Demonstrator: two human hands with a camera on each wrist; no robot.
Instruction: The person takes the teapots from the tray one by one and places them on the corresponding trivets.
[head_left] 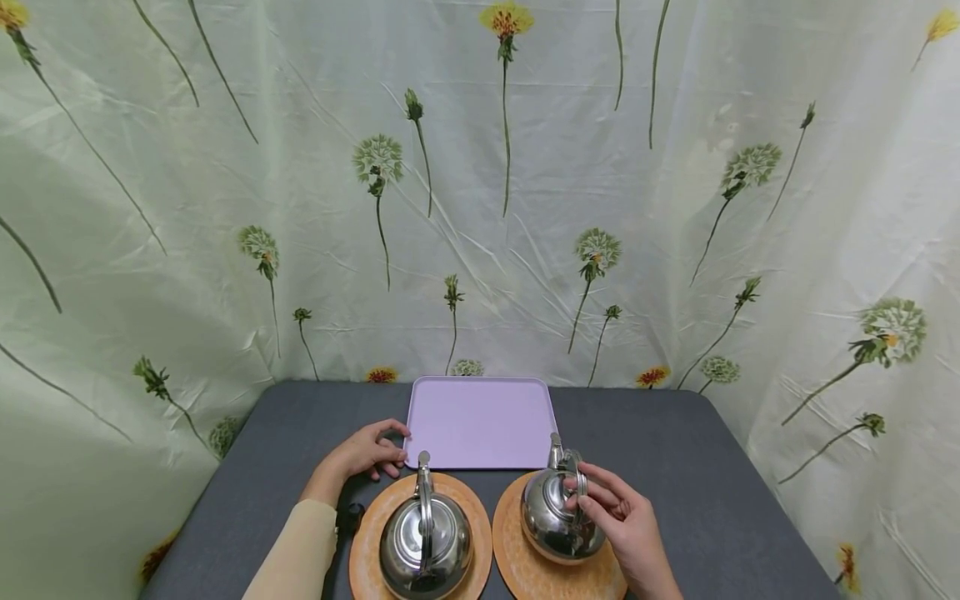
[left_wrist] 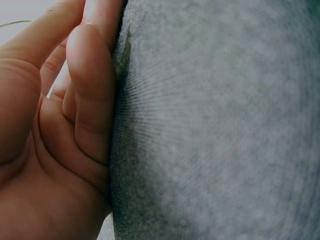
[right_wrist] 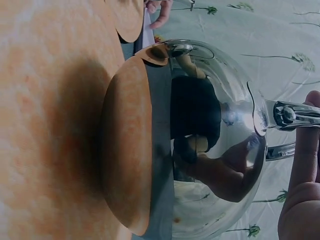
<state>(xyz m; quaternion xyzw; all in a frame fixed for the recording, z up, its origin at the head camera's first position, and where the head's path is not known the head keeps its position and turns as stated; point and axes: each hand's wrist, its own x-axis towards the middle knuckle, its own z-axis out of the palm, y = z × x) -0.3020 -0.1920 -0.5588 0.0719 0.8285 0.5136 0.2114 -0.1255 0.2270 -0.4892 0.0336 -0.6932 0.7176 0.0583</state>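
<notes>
My right hand (head_left: 622, 517) holds the handle of a shiny steel kettle (head_left: 551, 517) at the right. In the right wrist view, fingers pass under that handle (right_wrist: 305, 115), and a shadow lies on the orange round mat (right_wrist: 40, 150) beneath the kettle; whether they touch is unclear. A second steel kettle (head_left: 401, 550) stands upright on the left orange mat (head_left: 365, 550). Beside the left edge of a lilac tray (head_left: 480, 421), my left hand (head_left: 367, 452) rests on the table with loosely bent fingers. Its fingertips are at the tray's rim. The left wrist view shows the fingers against grey cloth.
Dark grey cloth (head_left: 660, 450) covers the table. The tray lies behind the two mats, near the far edge. A pale curtain (head_left: 322, 167) printed with dandelions hangs behind and at both sides. A small black object (head_left: 349, 518) shows by my left sleeve.
</notes>
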